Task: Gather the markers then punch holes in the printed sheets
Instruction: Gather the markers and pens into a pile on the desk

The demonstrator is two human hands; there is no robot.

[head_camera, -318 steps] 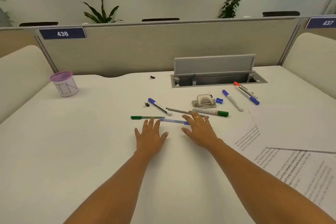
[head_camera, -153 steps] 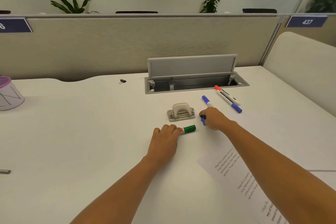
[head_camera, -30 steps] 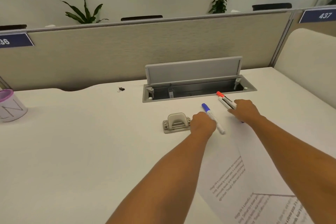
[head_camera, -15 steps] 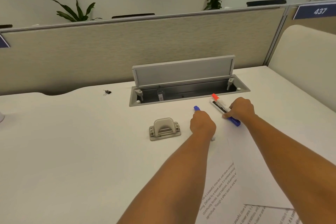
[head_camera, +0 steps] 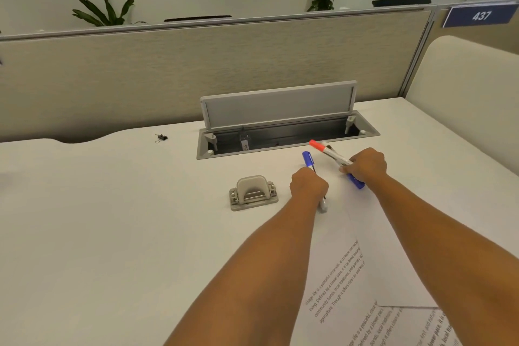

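Note:
My left hand (head_camera: 308,187) grips a white marker with a blue cap (head_camera: 308,159); the cap sticks out beyond my knuckles and the white end shows below my hand. My right hand (head_camera: 365,165) holds two markers together: a red-capped one (head_camera: 323,149) pointing up-left and a blue-capped one (head_camera: 356,183) poking out under my wrist. A grey hole punch (head_camera: 252,193) sits on the white desk just left of my left hand. Printed sheets (head_camera: 348,270) lie under and between my forearms, to the right.
An open cable tray with a raised grey lid (head_camera: 280,132) is set into the desk behind the markers. A small black binder clip (head_camera: 161,137) lies at the back left. A beige partition (head_camera: 196,70) closes off the rear, and a cream panel (head_camera: 471,109) the right.
Both hands have closed round the markers and begun lifting them off the desk. The red-capped marker is now tilted up in my right hand. The view shifted slightly.

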